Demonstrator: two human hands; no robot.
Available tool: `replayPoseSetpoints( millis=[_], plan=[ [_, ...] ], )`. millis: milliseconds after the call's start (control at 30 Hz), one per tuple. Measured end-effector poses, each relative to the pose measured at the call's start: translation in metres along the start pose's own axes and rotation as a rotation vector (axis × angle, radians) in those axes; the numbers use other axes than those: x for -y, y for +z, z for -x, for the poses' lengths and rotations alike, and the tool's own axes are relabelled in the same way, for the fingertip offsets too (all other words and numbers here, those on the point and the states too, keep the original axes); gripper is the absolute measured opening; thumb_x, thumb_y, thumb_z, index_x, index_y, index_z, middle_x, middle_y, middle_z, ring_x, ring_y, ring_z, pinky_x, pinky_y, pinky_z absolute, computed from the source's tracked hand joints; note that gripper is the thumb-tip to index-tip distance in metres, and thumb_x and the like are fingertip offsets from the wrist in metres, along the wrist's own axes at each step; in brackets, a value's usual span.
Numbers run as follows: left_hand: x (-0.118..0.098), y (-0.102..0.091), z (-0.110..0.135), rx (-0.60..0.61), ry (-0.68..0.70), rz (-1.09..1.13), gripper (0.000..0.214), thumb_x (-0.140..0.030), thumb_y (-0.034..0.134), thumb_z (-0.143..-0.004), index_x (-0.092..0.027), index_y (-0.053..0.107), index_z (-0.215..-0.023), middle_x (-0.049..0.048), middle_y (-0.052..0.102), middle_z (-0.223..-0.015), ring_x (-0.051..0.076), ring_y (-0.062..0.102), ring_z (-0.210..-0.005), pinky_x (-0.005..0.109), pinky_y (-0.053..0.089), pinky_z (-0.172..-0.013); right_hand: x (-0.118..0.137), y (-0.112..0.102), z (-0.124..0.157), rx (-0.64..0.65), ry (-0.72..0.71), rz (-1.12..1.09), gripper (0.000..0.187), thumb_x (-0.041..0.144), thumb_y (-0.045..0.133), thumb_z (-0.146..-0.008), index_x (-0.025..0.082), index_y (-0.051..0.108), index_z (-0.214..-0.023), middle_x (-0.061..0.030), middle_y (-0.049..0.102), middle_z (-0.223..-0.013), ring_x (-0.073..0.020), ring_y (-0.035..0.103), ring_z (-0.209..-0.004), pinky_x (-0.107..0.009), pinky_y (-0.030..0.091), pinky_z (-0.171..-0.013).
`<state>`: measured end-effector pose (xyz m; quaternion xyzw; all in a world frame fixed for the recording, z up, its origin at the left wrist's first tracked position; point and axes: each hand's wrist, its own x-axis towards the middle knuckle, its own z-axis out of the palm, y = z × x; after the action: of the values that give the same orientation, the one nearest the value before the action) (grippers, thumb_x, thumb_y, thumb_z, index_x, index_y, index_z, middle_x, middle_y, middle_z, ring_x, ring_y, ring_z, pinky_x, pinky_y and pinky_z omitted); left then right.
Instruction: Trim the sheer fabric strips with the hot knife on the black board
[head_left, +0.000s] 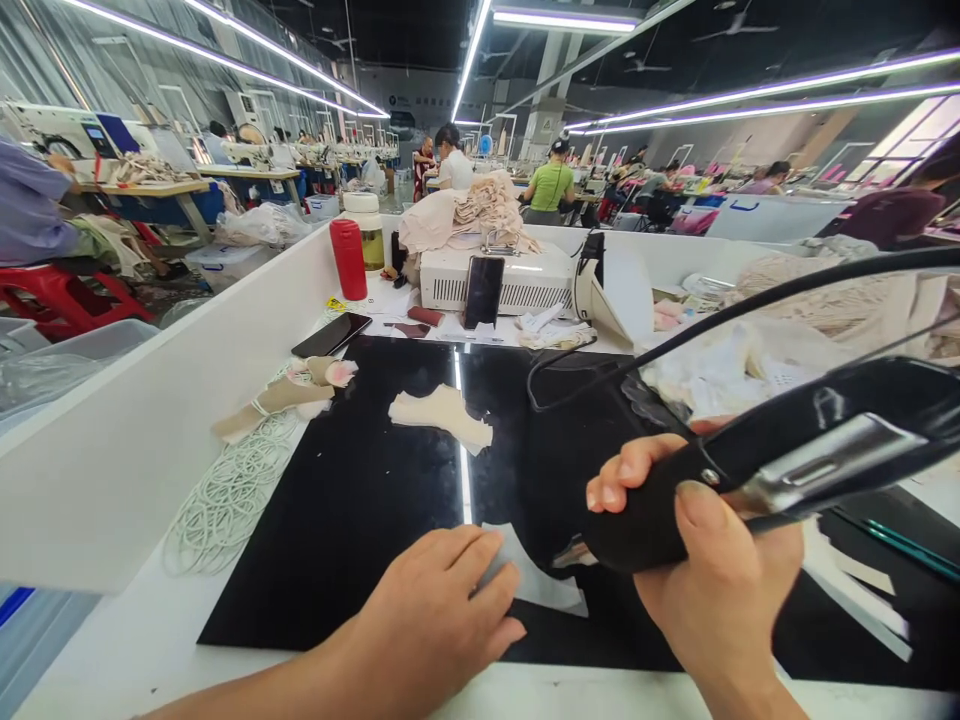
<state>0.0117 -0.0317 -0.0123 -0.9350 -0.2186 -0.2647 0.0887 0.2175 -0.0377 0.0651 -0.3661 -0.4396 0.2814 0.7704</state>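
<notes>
My right hand (720,570) is wrapped around a black corded power tool (817,450) with a chrome lever and a small metal tip. That tip points down and left, by the edge of a thin grey-white piece (544,575). My left hand (450,600) lies over the left end of this piece, fingers curled and pressing it onto a glossy black board (315,560); what lies under the fingers is hidden. Farther back on the board rests a cream fabric cutout stack (439,415). Pale cut strips (855,590) lie to the right, partly behind my right hand.
Pale green elastic cords (232,490) and beige scraps (277,400) lie left, near a dark phone (332,335). Behind the board are a white machine (442,280), an upright phone (484,292) and a red bottle (348,260). The tool's cable (720,310) arches at right. People work farther back.
</notes>
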Motion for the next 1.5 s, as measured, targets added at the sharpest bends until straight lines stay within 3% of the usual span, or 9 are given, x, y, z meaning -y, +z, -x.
replayPoseSetpoints(
  millis=[267,500,700,1033,1333,1500],
  plan=[
    [0.002,-0.010,-0.006,-0.015,0.007,0.033,0.035,-0.037,0.043,-0.116,-0.015,0.070,-0.120,0.0086,0.077,-0.124,0.020,0.071,-0.113,0.032,0.059,-0.097,0.024,-0.022,0.004,-0.088,-0.015,0.077,0.047,0.043,0.097,-0.076,0.028,0.064,-0.107,0.0031,0.068,-0.072,-0.0173,0.061,-0.054,-0.030,0.060,-0.051],
    [0.005,-0.012,-0.007,-0.014,0.032,-0.010,0.042,-0.033,0.034,-0.118,-0.014,0.071,-0.120,0.0076,0.078,-0.123,0.021,0.073,-0.109,0.036,0.060,-0.092,0.018,-0.019,0.006,-0.075,-0.044,0.072,0.046,0.046,0.093,-0.081,0.029,0.062,-0.110,0.0044,0.068,-0.075,-0.0172,0.062,-0.055,-0.031,0.059,-0.052],
    [0.003,-0.014,-0.007,0.014,0.029,-0.015,0.037,-0.033,0.039,-0.117,-0.014,0.071,-0.121,0.0085,0.076,-0.128,0.024,0.073,-0.108,0.040,0.061,-0.091,0.008,-0.021,0.011,-0.018,-0.063,0.084,0.036,0.040,0.085,-0.091,0.030,0.060,-0.113,0.0045,0.068,-0.080,-0.0170,0.064,-0.060,-0.032,0.058,-0.057],
    [0.004,-0.018,-0.007,0.017,0.034,0.029,0.030,-0.033,0.049,-0.114,-0.016,0.070,-0.125,0.0058,0.074,-0.132,0.021,0.068,-0.121,0.038,0.055,-0.110,0.006,-0.023,0.012,-0.032,-0.074,0.109,0.030,0.033,0.081,-0.094,0.030,0.061,-0.116,0.0044,0.068,-0.080,-0.0177,0.063,-0.060,-0.034,0.057,-0.057],
    [0.004,-0.013,-0.006,0.009,0.034,0.057,0.030,-0.033,0.047,-0.115,-0.016,0.071,-0.123,0.0046,0.075,-0.127,0.021,0.069,-0.116,0.038,0.055,-0.109,0.018,-0.021,0.013,-0.083,-0.038,0.071,0.045,0.045,0.093,-0.082,0.028,0.062,-0.110,0.0043,0.068,-0.074,-0.0172,0.061,-0.055,-0.032,0.057,-0.053],
    [0.004,-0.015,-0.007,0.024,0.024,0.083,0.027,-0.033,0.052,-0.113,-0.015,0.070,-0.123,0.0069,0.075,-0.127,0.021,0.070,-0.116,0.039,0.057,-0.109,0.015,-0.020,0.015,-0.079,-0.029,0.079,0.042,0.043,0.091,-0.084,0.029,0.062,-0.111,0.0042,0.067,-0.074,-0.0183,0.062,-0.055,-0.033,0.058,-0.053]
  ],
)
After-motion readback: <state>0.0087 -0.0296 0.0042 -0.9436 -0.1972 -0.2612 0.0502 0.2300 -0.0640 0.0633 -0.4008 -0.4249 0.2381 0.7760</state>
